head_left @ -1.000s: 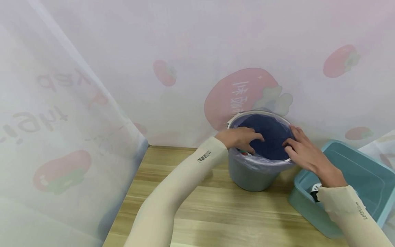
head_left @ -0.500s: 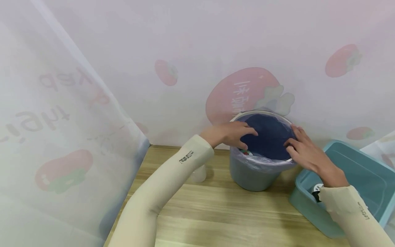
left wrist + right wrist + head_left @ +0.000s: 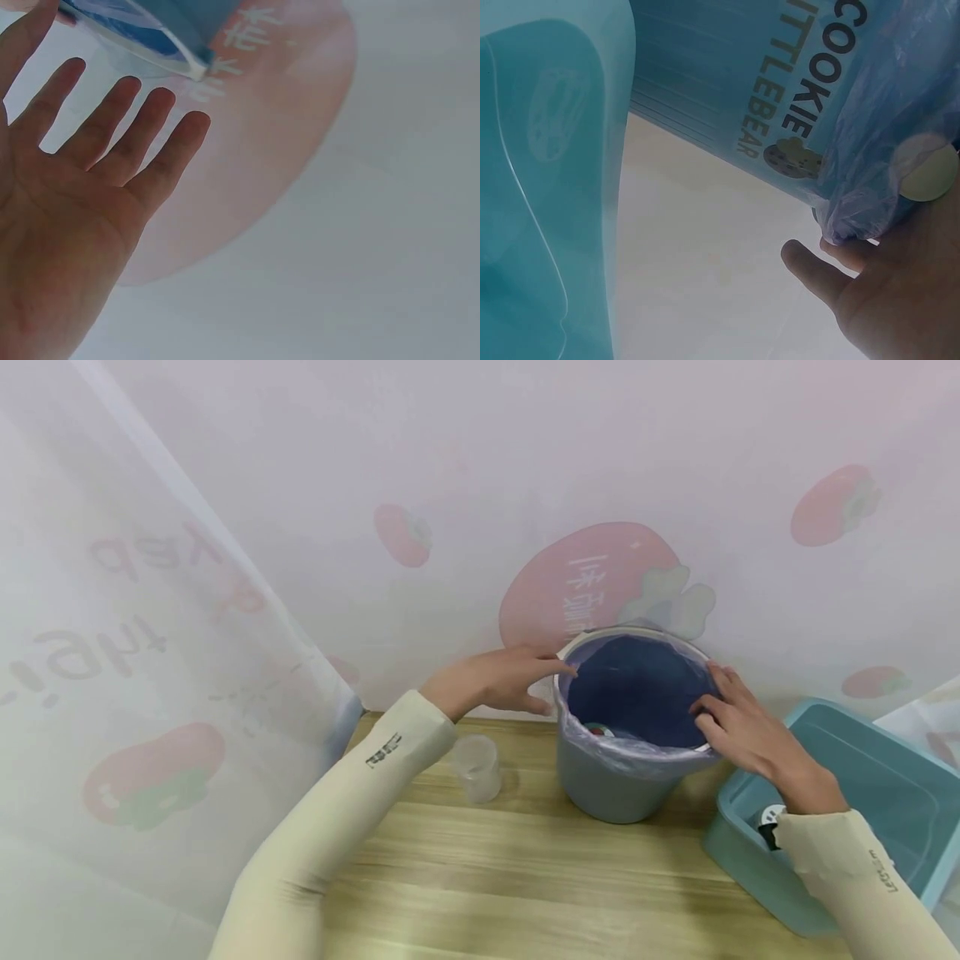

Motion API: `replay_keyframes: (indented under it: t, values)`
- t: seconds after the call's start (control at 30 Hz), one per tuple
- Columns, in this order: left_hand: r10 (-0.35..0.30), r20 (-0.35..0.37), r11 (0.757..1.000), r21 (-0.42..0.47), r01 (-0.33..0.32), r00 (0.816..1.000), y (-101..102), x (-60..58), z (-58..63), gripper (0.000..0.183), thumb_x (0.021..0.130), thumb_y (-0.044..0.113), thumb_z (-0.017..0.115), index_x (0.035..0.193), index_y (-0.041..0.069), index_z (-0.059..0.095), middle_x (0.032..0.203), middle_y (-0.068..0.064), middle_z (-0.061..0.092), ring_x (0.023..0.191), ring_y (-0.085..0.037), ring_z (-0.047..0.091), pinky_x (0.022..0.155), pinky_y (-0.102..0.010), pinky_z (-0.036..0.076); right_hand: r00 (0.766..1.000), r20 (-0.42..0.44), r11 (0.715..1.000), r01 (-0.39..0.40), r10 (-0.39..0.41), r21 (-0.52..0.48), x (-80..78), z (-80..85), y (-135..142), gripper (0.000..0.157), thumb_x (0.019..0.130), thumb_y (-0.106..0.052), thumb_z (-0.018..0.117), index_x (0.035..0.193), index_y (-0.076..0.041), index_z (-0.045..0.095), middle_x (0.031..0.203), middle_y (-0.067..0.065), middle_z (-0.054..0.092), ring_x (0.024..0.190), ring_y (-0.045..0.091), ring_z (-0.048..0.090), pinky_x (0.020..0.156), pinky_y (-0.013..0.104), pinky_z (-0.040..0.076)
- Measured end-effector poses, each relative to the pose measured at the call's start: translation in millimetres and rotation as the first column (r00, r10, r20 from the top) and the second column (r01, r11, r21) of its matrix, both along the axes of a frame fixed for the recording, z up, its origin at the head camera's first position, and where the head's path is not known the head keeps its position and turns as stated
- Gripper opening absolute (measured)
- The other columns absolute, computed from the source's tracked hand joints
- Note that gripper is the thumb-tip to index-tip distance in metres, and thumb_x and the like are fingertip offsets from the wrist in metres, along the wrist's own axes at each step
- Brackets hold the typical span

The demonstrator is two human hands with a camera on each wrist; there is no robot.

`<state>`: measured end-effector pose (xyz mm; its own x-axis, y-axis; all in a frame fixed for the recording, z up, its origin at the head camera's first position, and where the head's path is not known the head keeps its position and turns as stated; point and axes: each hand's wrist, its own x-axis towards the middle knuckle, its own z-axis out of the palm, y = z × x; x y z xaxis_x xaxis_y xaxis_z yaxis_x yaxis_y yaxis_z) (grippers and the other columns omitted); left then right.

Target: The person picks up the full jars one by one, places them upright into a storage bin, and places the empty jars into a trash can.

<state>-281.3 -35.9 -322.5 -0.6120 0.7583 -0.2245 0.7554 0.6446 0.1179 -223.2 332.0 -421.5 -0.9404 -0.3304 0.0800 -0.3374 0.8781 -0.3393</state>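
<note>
Head view: a grey-blue bin is seen standing on the wooden tabletop, a thin plastic liner folded over its rim. The bin's right rim is held by the right hand, its fingers bent over the edge. Nothing is held by the left hand; its fingers are outstretched at the left rim, though contact there cannot be told for certain. A small red-and-green item can be made out inside.

The bin is judged to be light and fairly stiff, most likely plastic and not fragile. The liner, by contrast, should be soft, slippery and easily torn. The surest grip would be taken on opposite sides of the rim, with liner and wall pinched together. If the liner alone were gripped, it could be pulled loose.
</note>
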Motion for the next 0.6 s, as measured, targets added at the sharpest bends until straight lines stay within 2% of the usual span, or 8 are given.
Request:
replay_keyframes:
  t: [0.13,0.27,0.4,0.6]
  values:
    - [0.001,0.005,1.000,0.016,-0.001,1.000,-14.7,-0.6,-6.4,0.065,0.095,0.040,0.069,0.152,0.026,0.042,0.159,-0.003,0.035,0.149,-0.022,0.029,0.120,-0.039,0.028,1.000,0.006,1.000,0.009,-0.009,-0.004,0.8,0.0,1.9,0.048,0.106,-0.029,0.030,0.119,-0.003,0.068,0.168,0.018,0.001,0.154,0.039,-0.006,0.112,0.067,0.021]
    - [0.011,0.019,0.998,0.054,-0.012,1.000,-29.2,-1.0,-15.9,0.064,0.093,0.037,0.071,0.150,0.026,0.044,0.158,-0.002,0.037,0.146,-0.024,0.034,0.120,-0.040,0.029,1.000,-0.001,1.000,0.008,-0.008,-0.009,1.1,0.3,2.7,0.047,0.106,-0.028,0.030,0.118,-0.003,0.068,0.167,0.019,0.002,0.153,0.040,-0.005,0.113,0.066,0.021]
    - [0.062,0.048,0.997,0.045,-0.064,0.997,-44.7,1.3,-29.1,0.064,0.094,0.039,0.070,0.151,0.027,0.043,0.157,-0.001,0.038,0.144,-0.025,0.037,0.118,-0.041,0.031,1.000,-0.005,1.000,0.003,-0.003,-0.007,1.6,-0.2,2.3,0.046,0.105,-0.028,0.031,0.117,-0.003,0.069,0.167,0.020,0.003,0.153,0.040,-0.004,0.113,0.066,0.022]
    - [0.155,0.103,0.988,0.003,-0.157,0.983,-61.8,3.5,-58.5,0.066,0.094,0.040,0.069,0.153,0.031,0.041,0.160,-0.002,0.034,0.147,-0.028,0.032,0.117,-0.048,0.032,1.000,-0.001,1.000,0.002,-0.002,-0.010,2.5,1.3,2.6,0.047,0.106,-0.028,0.030,0.117,-0.003,0.068,0.167,0.019,0.002,0.153,0.040,-0.005,0.113,0.066,0.021]
